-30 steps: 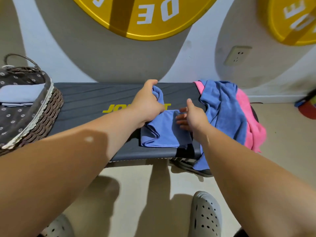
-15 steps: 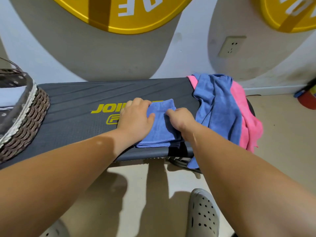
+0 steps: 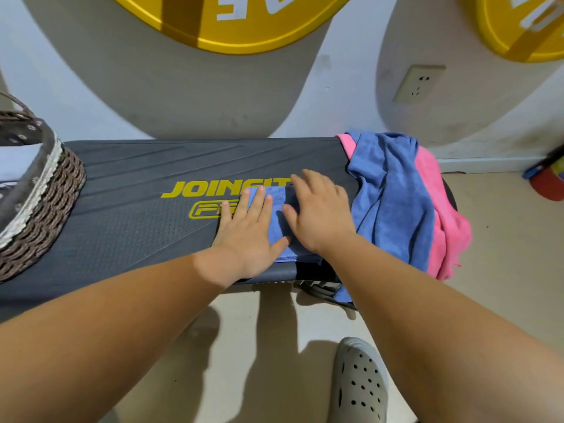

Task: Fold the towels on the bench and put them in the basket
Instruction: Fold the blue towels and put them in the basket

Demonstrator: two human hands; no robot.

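Note:
A small folded blue towel (image 3: 279,219) lies on the dark grey bench (image 3: 137,227), near its front edge. My left hand (image 3: 247,236) lies flat on the towel's left part with straight fingers. My right hand (image 3: 317,213) presses flat on its right part, fingers spread. Most of the folded towel is hidden under both hands. At the bench's right end an unfolded blue towel (image 3: 393,203) lies draped over a pink towel (image 3: 442,227). The wicker basket (image 3: 45,209) stands at the left end, and a pale folded cloth (image 3: 15,166) shows inside it.
The bench stands against a wall with yellow round signs (image 3: 244,29) and a socket (image 3: 418,83). Beige floor lies in front, with my grey clog (image 3: 360,386) on it. A red and blue object (image 3: 546,181) sits on the floor at far right.
My left hand laid the raised towel flap down onto the fold. Both hands then flattened and spread out on the folded towel. The camera moved closer to the bench.

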